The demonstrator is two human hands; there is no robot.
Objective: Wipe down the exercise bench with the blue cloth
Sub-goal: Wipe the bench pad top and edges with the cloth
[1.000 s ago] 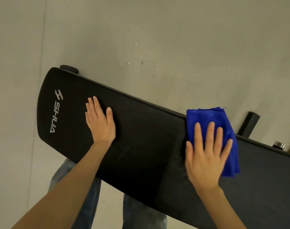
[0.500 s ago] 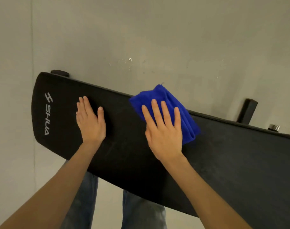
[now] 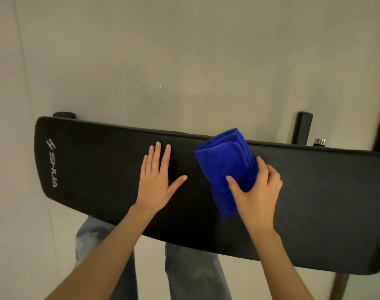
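The black padded exercise bench (image 3: 98,169) runs across the view, with a white logo at its left end. The folded blue cloth (image 3: 221,161) lies on the pad near the far edge, right of the middle. My right hand (image 3: 258,193) holds the cloth from its right side, with the thumb on top and the fingers curled round its edge. My left hand (image 3: 158,180) rests flat on the pad just left of the cloth, its fingers straight and the thumb spread out.
A black upright post (image 3: 301,128) and a shiny metal knob (image 3: 320,141) stand behind the bench's far edge at the right. A black foot cap (image 3: 64,115) shows at the far left corner. My legs in jeans (image 3: 184,273) are below the near edge, on grey floor.
My right hand swept the cloth left along the pad, then back right. It went from pressing flat on the cloth to gripping its side. The left hand stays flat, its thumb now spread.
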